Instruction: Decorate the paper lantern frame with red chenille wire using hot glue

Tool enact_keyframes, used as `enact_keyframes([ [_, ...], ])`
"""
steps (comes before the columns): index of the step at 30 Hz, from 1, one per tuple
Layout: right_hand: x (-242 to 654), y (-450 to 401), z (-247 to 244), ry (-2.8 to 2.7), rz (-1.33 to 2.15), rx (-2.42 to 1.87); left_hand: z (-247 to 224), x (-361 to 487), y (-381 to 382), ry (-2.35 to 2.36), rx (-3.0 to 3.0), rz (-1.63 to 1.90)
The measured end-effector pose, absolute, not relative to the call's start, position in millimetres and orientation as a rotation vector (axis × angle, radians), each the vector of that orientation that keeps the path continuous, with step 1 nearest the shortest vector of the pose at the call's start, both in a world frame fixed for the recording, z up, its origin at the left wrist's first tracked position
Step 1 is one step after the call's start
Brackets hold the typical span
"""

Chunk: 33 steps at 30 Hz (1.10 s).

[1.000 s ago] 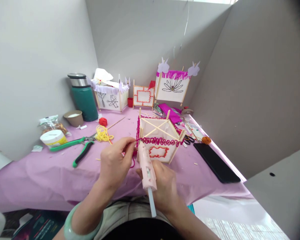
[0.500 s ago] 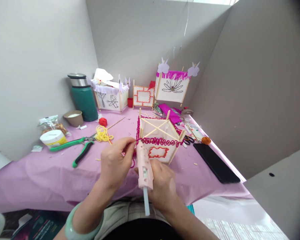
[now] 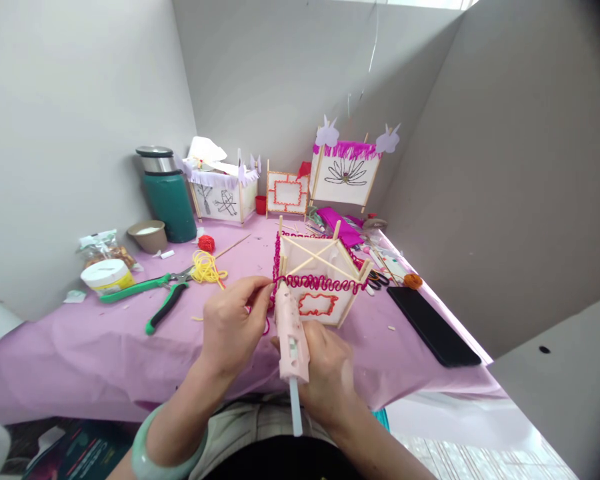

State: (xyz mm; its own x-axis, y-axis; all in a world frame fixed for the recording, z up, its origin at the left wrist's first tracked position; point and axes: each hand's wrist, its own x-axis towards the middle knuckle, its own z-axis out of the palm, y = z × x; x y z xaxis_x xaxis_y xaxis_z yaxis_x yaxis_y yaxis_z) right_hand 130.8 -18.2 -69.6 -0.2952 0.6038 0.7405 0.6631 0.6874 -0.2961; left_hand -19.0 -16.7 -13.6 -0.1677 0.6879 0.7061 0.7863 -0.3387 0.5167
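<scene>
A pale pink glue gun [image 3: 292,333] is gripped in my right hand [image 3: 329,367], a clear glue stick [image 3: 295,407] jutting from its rear. Its nozzle end meets the near left top corner of a white lantern frame [image 3: 314,257] made of wooden sticks. Looped magenta yarn [image 3: 325,285] runs along the frame's top edges, and a wavy orange yarn rectangle [image 3: 316,305] decorates the front panel. At that same corner, the fingertips of my left hand [image 3: 236,320] are pinched on the magenta yarn. A loose strand hangs below these fingers.
Green-handled pliers [image 3: 167,293], yellow yarn [image 3: 207,268] and a red yarn ball [image 3: 206,243] lie at left. Behind them stands a green flask [image 3: 170,200]. A black phone [image 3: 433,327], an orange yarn ball [image 3: 413,281] and scissors [image 3: 378,280] lie at right. Decorated lanterns [image 3: 347,170] stand behind.
The glue gun has shifted very slightly right and down at its rear, with my right hand. My left hand keeps its pinch at the corner, and the lantern frame stays in place.
</scene>
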Motion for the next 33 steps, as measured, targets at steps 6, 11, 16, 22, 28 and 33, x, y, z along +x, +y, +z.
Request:
enact_keyframes([
  [6, 132.4, -18.7, -70.3, -2.006, -0.035, -0.976, -13.8, -18.7, -15.1, -1.741, -1.954, -1.520],
  [11, 135.7, -21.8, -70.2, -1.993, -0.034, -0.939, -15.0, -18.6, -15.3, -1.748, -1.977, -1.530],
  [16, 135.0, -23.5, -65.0, -1.966, 0.050, -0.918, -17.3, -16.8, -15.1, -1.752, -1.988, -1.537],
  [22, 132.6, -23.1, -62.8, -1.967, 0.134, -0.892, -17.4, -15.3, -12.1, -1.751, -1.993, -1.571],
  [28, 131.7, -20.9, -67.1, -1.992, 0.097, -0.907, -17.6, -14.5, -12.9, -1.730, -2.006, -1.565],
  [33, 130.9, -18.9, -68.5, -1.991, 0.114, -0.910, -19.0, -14.5, -12.2, -1.725, -1.997, -1.560],
])
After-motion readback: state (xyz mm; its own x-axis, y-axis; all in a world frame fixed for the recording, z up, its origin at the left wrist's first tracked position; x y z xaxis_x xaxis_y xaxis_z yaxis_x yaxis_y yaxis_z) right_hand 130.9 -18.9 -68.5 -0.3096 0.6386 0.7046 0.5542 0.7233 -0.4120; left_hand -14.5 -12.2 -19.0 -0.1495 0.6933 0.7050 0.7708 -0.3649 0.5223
